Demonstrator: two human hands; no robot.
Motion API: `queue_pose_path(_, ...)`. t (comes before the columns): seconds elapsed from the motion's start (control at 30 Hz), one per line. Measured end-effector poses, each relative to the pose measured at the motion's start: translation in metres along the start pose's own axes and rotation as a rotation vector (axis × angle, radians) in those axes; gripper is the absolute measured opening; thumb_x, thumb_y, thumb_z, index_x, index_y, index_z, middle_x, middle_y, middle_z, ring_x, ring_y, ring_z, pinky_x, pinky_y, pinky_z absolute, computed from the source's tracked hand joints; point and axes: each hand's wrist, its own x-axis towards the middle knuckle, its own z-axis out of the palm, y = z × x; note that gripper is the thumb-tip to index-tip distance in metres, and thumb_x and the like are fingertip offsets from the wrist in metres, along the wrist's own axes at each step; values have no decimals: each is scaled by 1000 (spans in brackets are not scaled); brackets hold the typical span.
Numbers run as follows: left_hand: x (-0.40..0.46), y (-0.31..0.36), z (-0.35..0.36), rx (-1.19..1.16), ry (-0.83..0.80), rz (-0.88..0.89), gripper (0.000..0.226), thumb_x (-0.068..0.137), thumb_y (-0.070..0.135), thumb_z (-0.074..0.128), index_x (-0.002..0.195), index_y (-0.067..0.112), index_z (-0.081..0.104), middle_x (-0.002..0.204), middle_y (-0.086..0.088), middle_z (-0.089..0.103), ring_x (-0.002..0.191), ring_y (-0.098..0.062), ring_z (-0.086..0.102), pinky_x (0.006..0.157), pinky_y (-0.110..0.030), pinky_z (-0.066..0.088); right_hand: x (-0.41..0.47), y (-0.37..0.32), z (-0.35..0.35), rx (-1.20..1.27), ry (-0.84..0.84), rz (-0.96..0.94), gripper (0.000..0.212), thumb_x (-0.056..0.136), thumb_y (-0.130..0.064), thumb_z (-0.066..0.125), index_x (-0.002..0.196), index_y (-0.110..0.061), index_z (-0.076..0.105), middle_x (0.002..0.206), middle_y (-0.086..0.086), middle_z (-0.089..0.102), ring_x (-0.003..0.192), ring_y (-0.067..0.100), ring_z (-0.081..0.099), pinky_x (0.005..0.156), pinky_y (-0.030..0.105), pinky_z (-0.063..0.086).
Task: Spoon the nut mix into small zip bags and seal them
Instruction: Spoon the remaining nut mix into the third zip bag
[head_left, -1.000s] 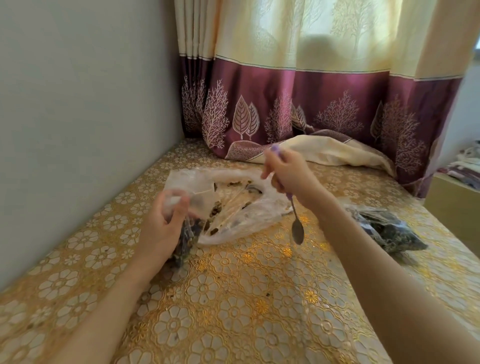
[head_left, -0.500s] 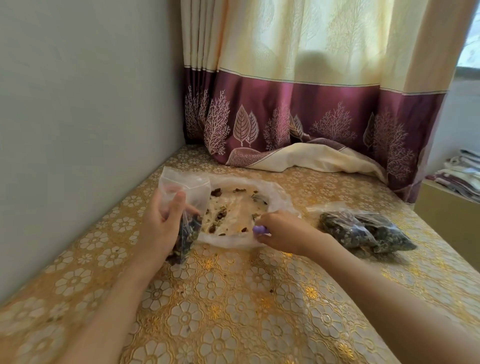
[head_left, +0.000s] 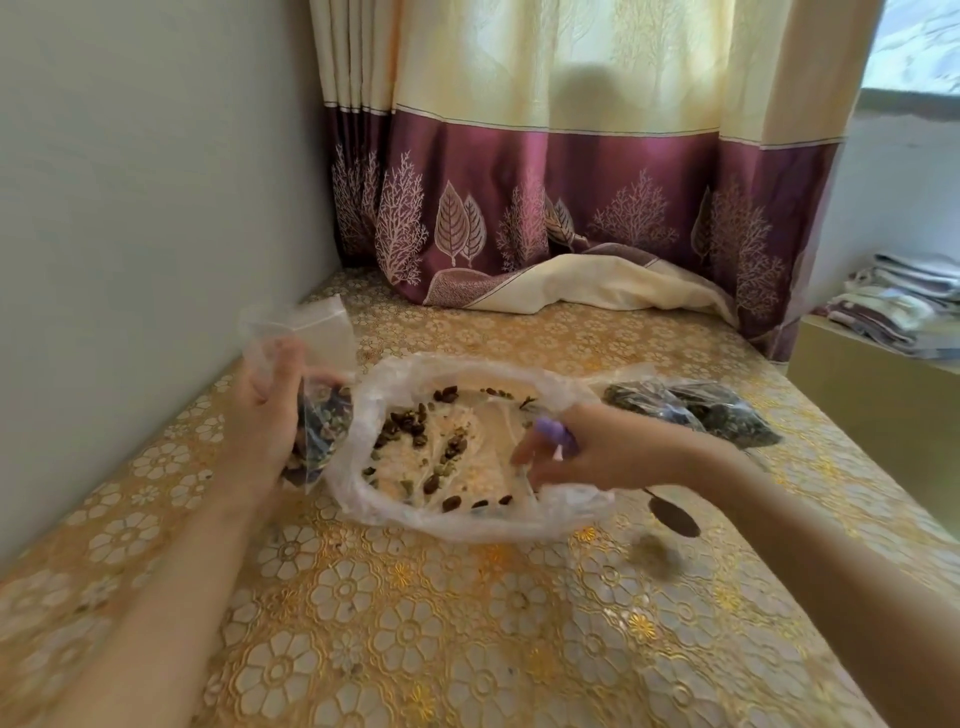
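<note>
Our left hand grips a small zip bag, fingers curled round it; it stands upright, partly filled, mouth open, just left of the large plastic bag. That bag lies spread open on the bench with scattered nut mix inside. Our right hand holds the purple-handled spoon over the bag's right edge, bowl trailing beneath the wrist. Filled bags lie further right.

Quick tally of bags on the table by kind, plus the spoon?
Small zip bag in left hand: 1
Large open bag of nut mix: 1
Filled bags at right: 2, blurry
Spoon: 1
Total: 5
</note>
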Motion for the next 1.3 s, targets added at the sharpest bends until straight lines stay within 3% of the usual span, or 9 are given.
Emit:
queue_pose_path(0.13, 5, -2, -3, -77, 68, -58, 35, 81, 69, 46, 93, 35, 50, 84, 7, 73, 76, -20, 71, 68, -49, 56, 7, -3, -34, 683, 423, -6, 43, 99, -35, 42, 84, 0, 62, 68, 2, 66, 41, 4, 40, 36, 16, 33)
queue_pose_path(0.27, 2, -4, -1, 6, 26, -76, 52, 79, 75, 42, 111, 35, 51, 93, 1, 73, 82, -20, 70, 65, -41, 57, 32, 0, -50, 1441, 674, 44, 49, 101, -34, 35, 68, -3, 51, 63, 14, 63, 53, 16, 54, 48, 25, 47)
queue_pose_path(0.33, 0, -4, 1, 36, 15, -84, 55, 80, 74, 41, 114, 32, 50, 93, 0, 72, 79, -19, 70, 54, -28, 54, 44, 5, -37, 1391, 633, 161, 51, 101, -41, 32, 74, -4, 55, 57, 10, 63, 62, 18, 55, 61, 30, 48)
queue_pose_path(0.5, -4, -6, 11, 35, -44, -125, 51, 76, 71, 42, 107, 31, 52, 87, 0, 72, 77, -18, 70, 53, -29, 54, 66, 16, 8, 1199, 618, 228, 65, 99, -54, 27, 91, 0, 63, 64, 14, 68, 37, 8, 31, 39, 17, 23)
queue_pose_path(0.63, -4, -10, 15, 107, -89, -88, 38, 83, 61, 37, 108, 35, 49, 77, 14, 72, 72, -4, 68, 62, -28, 50, 71, 18, 23, 1068, 577, 219, 66, 95, -55, 40, 71, 0, 68, 63, 11, 69, 35, 7, 33, 33, 15, 22)
queue_pose_path(0.77, -4, -14, 14, 118, -101, -72, 47, 87, 55, 37, 122, 25, 47, 80, 13, 73, 71, -2, 68, 61, -24, 48, 76, 17, 27, 1048, 590, 198, 57, 93, -44, 54, 48, -11, 67, 65, 14, 70, 37, 6, 39, 32, 15, 27)
queue_pose_path(0.87, -4, -16, 15, 107, -101, -91, 47, 90, 52, 38, 125, 22, 47, 81, 7, 73, 73, -10, 70, 61, -29, 53, 81, 19, 27, 1115, 562, 192, 47, 94, -31, 56, 54, -7, 66, 72, 19, 69, 39, 6, 40, 32, 15, 28)
queue_pose_path(1.0, -5, -17, 16, 112, -103, -97, 32, 87, 58, 38, 111, 37, 44, 82, 3, 73, 87, -19, 68, 87, -53, 50, 85, 22, 30, 1150, 610, 196, 34, 94, -25, 56, 69, -4, 64, 69, 15, 70, 43, 8, 44, 38, 16, 34)
queue_pose_path(1.3, -4, -23, 17, 118, -85, -117, 26, 88, 60, 36, 106, 44, 45, 82, 10, 73, 91, -16, 67, 94, -54, 45, 95, 21, 37, 1075, 870, 160, 33, 91, -26, 61, 66, -6, 66, 69, 17, 71, 46, 11, 51, 42, 20, 39)
